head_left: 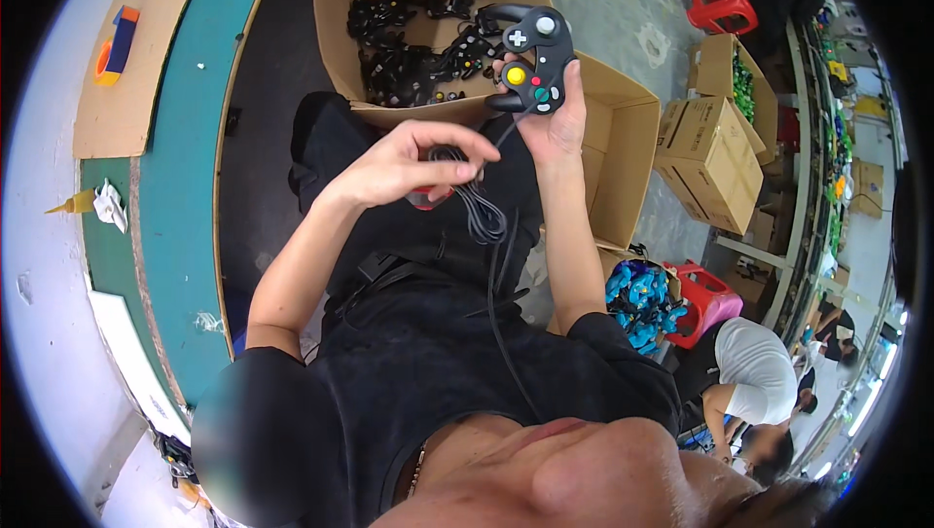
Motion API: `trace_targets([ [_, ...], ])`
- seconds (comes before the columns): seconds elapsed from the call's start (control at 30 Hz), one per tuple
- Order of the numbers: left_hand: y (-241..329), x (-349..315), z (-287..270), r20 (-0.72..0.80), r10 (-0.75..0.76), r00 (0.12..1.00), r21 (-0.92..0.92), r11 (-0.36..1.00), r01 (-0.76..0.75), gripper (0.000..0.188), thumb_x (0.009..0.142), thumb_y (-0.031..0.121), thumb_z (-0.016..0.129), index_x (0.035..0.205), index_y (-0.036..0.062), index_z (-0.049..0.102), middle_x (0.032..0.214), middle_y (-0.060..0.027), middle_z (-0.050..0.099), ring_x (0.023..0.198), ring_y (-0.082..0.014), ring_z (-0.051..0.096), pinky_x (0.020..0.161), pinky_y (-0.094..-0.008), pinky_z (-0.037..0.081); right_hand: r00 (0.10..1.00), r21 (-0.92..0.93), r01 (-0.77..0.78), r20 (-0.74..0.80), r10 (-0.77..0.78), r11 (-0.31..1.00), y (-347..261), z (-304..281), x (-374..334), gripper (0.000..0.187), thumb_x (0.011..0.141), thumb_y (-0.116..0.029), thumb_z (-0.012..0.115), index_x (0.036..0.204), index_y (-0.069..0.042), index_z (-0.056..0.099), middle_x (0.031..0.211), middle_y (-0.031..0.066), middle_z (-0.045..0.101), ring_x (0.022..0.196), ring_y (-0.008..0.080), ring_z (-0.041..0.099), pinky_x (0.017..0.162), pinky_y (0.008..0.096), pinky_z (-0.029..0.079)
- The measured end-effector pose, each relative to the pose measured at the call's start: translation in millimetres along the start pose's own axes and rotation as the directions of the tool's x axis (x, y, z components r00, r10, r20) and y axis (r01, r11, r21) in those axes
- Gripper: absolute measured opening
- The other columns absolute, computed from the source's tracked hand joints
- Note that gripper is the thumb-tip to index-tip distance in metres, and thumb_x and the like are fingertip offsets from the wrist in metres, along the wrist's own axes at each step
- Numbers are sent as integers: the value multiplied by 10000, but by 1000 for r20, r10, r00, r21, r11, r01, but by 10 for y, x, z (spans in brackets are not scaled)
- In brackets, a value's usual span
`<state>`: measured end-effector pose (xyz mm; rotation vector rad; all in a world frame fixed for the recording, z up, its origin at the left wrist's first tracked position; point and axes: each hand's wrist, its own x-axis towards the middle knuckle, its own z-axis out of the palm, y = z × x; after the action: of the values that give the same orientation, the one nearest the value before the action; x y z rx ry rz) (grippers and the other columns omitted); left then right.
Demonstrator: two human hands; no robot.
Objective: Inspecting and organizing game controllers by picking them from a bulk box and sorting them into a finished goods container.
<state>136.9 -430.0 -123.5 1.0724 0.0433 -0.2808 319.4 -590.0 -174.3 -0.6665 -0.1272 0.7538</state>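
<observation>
My right hand (559, 124) holds up a black game controller (533, 53) with its face showing: a light stick, a yellow stick, a white cross pad and coloured buttons. Its dark cable (487, 218) runs down to my left hand (409, 166), where it hangs in a looped bundle below the fingers. Curled thumb and fingers of my left hand close around the cable near the top of the bundle. One length of cable trails down over my dark shirt. Just beyond the hands, an open carton (333, 36) contains several more black controllers (404, 41).
Another open carton (623, 139) stands to the right, with a closed carton (708, 163) past it. Blue controllers (642, 304) fill a box near red stools (702, 299). A green workbench (180, 168) runs along the left. A person in a white shirt (754, 367) bends at lower right.
</observation>
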Motion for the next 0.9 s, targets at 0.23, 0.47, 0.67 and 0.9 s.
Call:
trace_targets([
  [0.23,331,87,99,69,1,998,181,983,-14,496,900,27,770,1373,42,622,1077,-5,689,886,-60,635,747,-226,528,994,-196,100,-18,-106,975,-152,-73,44,480,992,-253,590,1381,22,534,1202,235,686,1166,394,670,975,457,562],
  [0.47,472,713,119,-319,485,814,559,790,-252,430,883,-33,779,1265,-20,582,1072,-65,696,1031,-132,666,966,-303,553,985,-614,150,30,-167,775,-303,60,-180,468,902,13,654,1358,54,561,1190,119,693,1096,199,671,1007,321,512],
  [0.67,70,1104,261,-396,559,729,623,747,-234,324,833,19,847,1106,-28,679,1017,-76,700,859,-110,696,776,-277,606,976,-636,195,49,-212,747,-278,-226,-207,514,958,-86,608,1448,8,488,1304,105,594,1216,157,550,1049,290,436],
  [0.9,-552,1692,444,-536,118,836,212,977,-2,176,897,-10,788,1035,-71,696,881,-93,745,764,-121,703,720,-258,583,992,-698,-99,-124,15,709,-563,-933,-424,805,713,-126,910,1409,2,527,1287,87,622,1224,170,574,1053,327,459],
])
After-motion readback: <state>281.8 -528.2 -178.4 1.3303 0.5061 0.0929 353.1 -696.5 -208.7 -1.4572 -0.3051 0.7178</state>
